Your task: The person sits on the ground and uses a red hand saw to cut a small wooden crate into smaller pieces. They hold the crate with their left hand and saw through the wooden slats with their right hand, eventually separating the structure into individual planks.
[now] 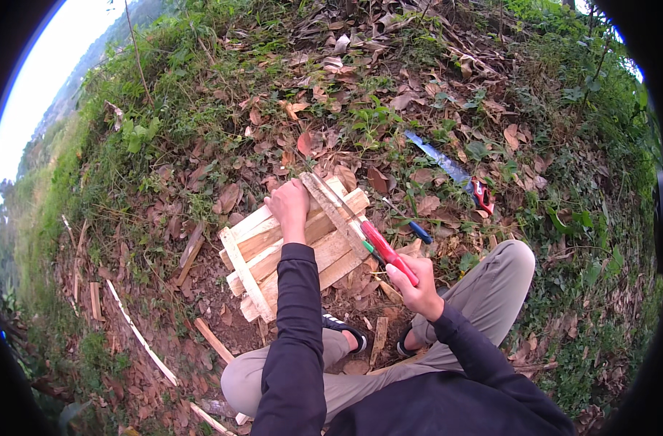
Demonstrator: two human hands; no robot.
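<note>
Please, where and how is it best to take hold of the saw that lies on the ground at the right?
Best taken, I think, by the red and black handle, coming from the person's near right side. The saw lies with that handle at its near right end; its long blade points away to the left, so this should avoid the blade.
</note>
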